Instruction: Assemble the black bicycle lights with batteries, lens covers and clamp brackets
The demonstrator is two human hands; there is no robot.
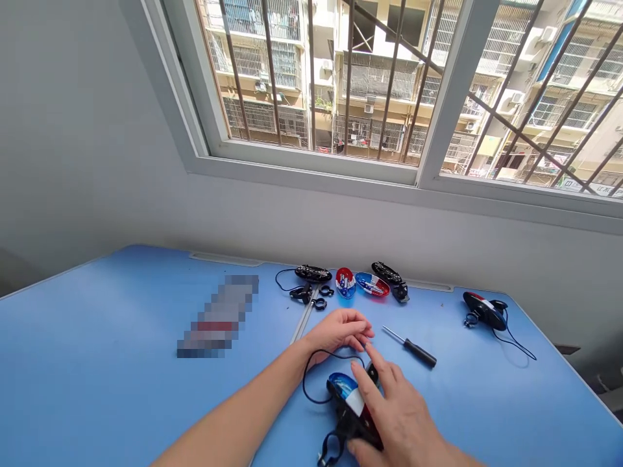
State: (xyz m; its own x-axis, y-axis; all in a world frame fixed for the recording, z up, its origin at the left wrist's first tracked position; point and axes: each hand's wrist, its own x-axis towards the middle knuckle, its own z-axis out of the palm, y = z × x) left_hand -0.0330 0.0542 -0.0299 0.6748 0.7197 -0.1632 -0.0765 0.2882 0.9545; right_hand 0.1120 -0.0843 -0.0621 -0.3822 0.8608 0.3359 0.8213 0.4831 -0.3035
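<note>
My right hand [396,412] is wrapped over a black lamp unit with a blue, white and red cover [343,384], low in the view on the blue table. A round black clamp [331,447] sticks out at its lower left, and a thin black cable [304,383] loops from it past my left wrist. Just beyond the unit, my left hand [341,329] rests with curled fingers near the table; whether anything is between its fingertips is hidden. A screwdriver [419,353] with a black handle lies to the right of my hands.
Along the back of the blue table [121,344] lie black housings [313,273], two red-and-blue covers [346,283], and ring clamps [320,303]. Another lamp unit [484,310] with a cable sits at the right. A blurred flat item [219,318] lies left. Behind stands a barred window.
</note>
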